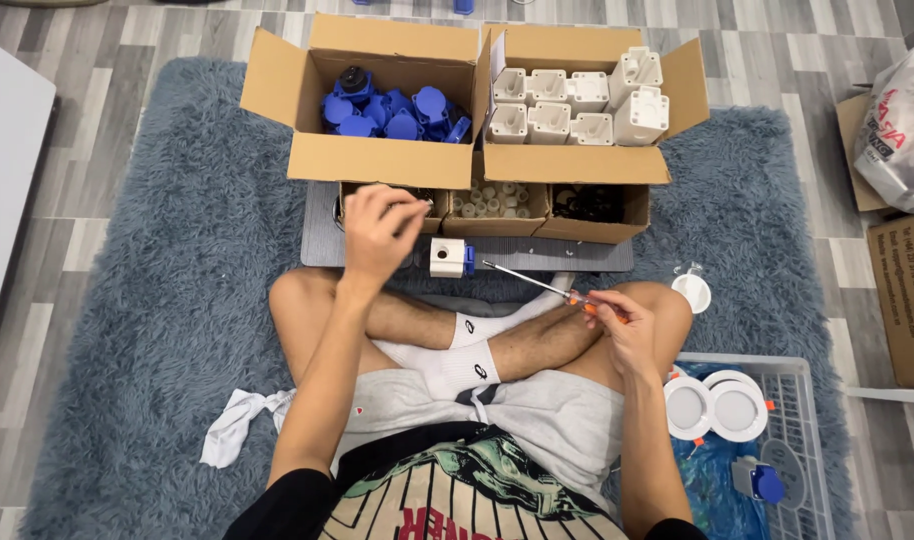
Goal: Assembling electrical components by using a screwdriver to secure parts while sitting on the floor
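Right grip [617,325] holding screwdriver [537,283], socket [449,257] beyond tip

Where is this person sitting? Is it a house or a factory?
Probably a room at home used as a small workshop. The person sits cross-legged on a fluffy grey rug over a wood-look floor, with cardboard boxes of blue parts and white parts.

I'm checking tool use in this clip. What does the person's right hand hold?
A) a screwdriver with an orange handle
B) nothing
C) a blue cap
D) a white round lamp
A: the right hand grips an orange-handled screwdriver, its thin shaft pointing toward the small white and blue part.
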